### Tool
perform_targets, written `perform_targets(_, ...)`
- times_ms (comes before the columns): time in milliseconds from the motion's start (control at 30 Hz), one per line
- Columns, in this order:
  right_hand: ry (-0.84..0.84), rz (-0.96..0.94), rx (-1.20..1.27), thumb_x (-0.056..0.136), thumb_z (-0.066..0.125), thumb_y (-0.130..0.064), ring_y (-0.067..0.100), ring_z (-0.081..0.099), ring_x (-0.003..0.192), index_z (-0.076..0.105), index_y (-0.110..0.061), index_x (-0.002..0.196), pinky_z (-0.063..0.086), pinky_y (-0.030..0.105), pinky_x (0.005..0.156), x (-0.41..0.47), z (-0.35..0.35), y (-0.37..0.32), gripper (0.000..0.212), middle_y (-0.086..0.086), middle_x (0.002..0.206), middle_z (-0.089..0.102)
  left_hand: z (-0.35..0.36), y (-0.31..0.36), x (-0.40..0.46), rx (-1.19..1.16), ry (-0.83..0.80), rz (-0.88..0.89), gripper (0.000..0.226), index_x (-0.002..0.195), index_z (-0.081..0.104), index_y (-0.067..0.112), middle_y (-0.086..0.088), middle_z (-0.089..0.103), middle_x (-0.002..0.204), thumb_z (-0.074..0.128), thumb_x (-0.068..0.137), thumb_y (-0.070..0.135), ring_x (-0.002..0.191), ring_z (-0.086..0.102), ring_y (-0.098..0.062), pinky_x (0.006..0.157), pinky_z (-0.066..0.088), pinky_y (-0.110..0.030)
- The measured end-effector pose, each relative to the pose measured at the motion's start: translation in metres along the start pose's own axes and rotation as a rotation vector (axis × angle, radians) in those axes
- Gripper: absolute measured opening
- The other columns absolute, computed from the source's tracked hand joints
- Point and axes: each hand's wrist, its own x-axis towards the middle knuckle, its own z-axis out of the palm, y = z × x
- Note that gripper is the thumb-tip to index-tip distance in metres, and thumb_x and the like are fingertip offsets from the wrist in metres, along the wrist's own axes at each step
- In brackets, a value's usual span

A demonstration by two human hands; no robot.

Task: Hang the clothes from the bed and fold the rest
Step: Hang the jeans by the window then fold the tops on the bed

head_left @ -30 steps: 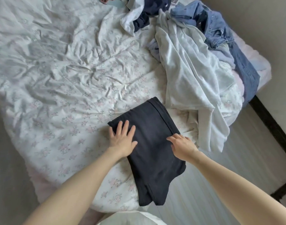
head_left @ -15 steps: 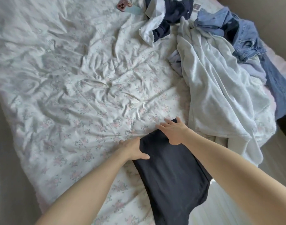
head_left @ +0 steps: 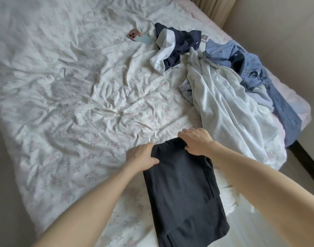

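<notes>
At the near edge of the bed (head_left: 78, 107), a dark folded garment (head_left: 184, 189) lies flat on the floral sheet, a long rectangle of matte, soft-looking black cloth with its far end gathered and its near end overhanging the edge. Both hands grasp that far end: the left hand (head_left: 141, 155) pinches the left corner, thumb on top of the cloth and fingers tucked beneath, and the right hand (head_left: 196, 140) curls over the right corner, its fingers bent around the bunched edge. The sheet is pale, printed with small faded pink flowers, and heavily creased into ridges that radiate from its middle. To the right lies a heap of loose clothes: a wide, pale grey-white garment (head_left: 222, 111) of soft fabric drapes in long folds toward the bed's edge, and over its far side lie blue jeans (head_left: 254, 72), stiffer and rumpled, one leg trailing down the right side. Farther back, apart from the heap, sits a crumpled navy piece (head_left: 179, 45) with a white trimmed panel. Just left of it rests a phone (head_left: 136, 37), face down, flat and rectangular, pink around the lenses.
</notes>
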Motion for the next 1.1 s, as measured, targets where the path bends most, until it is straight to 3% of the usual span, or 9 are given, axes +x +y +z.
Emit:
perform_targets(100,0.255,0.066,0.043,0.088,0.055,-0.023,0.022,0.051,0.106,0.045,-0.016,0.119,0.037,0.032,0.075,0.001,-0.041,0.007,0.034,-0.001,0.113,0.052,-0.051,0.009,0.000,0.117,0.301,0.006,0.031,0.090,0.039,0.018,-0.001,0.063,0.096,0.061,0.086,0.038,0.077,0.054,-0.023,0.069,0.035,-0.032)
perform_targets(200,0.466,0.125,0.070,0.088,0.053,-0.020,0.024,0.050,0.106,0.045,-0.015,0.118,0.038,0.034,0.079,0.000,-0.073,0.007,0.032,0.001,0.113,0.051,-0.086,0.016,-0.004,0.223,0.554,0.001,0.032,0.108,0.047,0.013,-0.003,0.061,0.107,0.060,0.088,0.035,0.093,0.061,-0.026,0.082,0.037,-0.037)
perform_targets(333,0.585,0.156,0.078,0.089,0.051,-0.019,0.024,0.049,0.103,0.046,-0.014,0.115,0.038,0.035,0.084,-0.014,-0.077,0.002,0.027,0.002,0.110,0.051,-0.094,0.020,-0.021,0.306,0.705,0.039,0.034,0.117,0.047,0.013,-0.003,0.059,0.111,0.059,0.089,0.030,0.094,0.060,-0.025,0.081,0.033,-0.035)
perform_targets(533,0.484,0.125,0.142,0.081,0.055,-0.024,0.022,0.047,0.105,0.049,-0.016,0.112,0.034,0.030,0.088,-0.071,-0.013,-0.010,0.033,0.001,0.110,0.050,-0.038,0.023,-0.069,0.373,0.528,0.263,0.031,0.118,0.047,0.020,0.001,0.047,0.124,0.053,0.089,0.029,0.109,0.051,-0.019,0.094,0.026,-0.034)
perform_targets(633,0.344,0.077,0.166,0.080,0.056,-0.027,0.021,0.045,0.109,0.048,-0.018,0.116,0.034,0.029,0.089,-0.106,0.037,-0.022,0.037,-0.001,0.116,0.048,0.004,0.022,-0.088,0.388,0.351,0.367,0.038,0.122,0.045,0.018,-0.003,0.029,0.148,0.055,0.086,0.024,0.133,0.031,-0.019,0.110,0.012,-0.035)
perform_targets(733,0.226,0.077,0.211,0.082,0.053,-0.027,0.019,0.044,0.112,0.047,-0.019,0.115,0.036,0.029,0.088,-0.128,0.086,-0.042,0.034,-0.003,0.120,0.045,0.044,0.018,-0.098,0.404,0.151,0.416,0.047,0.130,0.038,0.013,-0.005,0.013,0.156,0.053,0.086,0.019,0.143,0.010,-0.019,0.115,0.003,-0.035)
perform_targets(933,-0.044,0.094,0.372,0.089,0.042,-0.015,0.016,0.035,0.127,0.039,-0.020,0.131,0.032,0.031,0.103,-0.139,0.147,-0.070,0.043,-0.006,0.135,0.040,0.105,0.000,-0.107,0.442,-0.199,0.332,0.056,0.133,0.038,0.014,-0.003,0.005,0.158,0.045,0.090,0.049,0.145,-0.007,-0.019,0.116,-0.003,-0.047)
perform_targets(1000,-0.023,0.102,0.414,0.092,0.039,-0.020,0.016,0.037,0.127,0.037,-0.021,0.135,0.031,0.032,0.105,-0.133,0.149,-0.072,0.043,-0.006,0.137,0.042,0.112,-0.003,-0.103,0.398,-0.143,0.257,0.056,0.138,0.034,0.016,-0.002,0.003,0.158,0.040,0.093,0.049,0.145,-0.008,-0.017,0.116,0.000,-0.045)
perform_targets(1100,0.107,0.224,0.528,0.097,0.035,-0.024,0.020,0.043,0.120,0.038,-0.019,0.135,0.037,0.032,0.096,-0.116,0.137,-0.073,0.039,-0.001,0.134,0.045,0.105,-0.002,-0.087,0.277,0.173,0.132,0.047,0.138,0.035,0.017,-0.005,0.013,0.156,0.036,0.097,0.039,0.144,0.005,-0.020,0.113,0.015,-0.037)
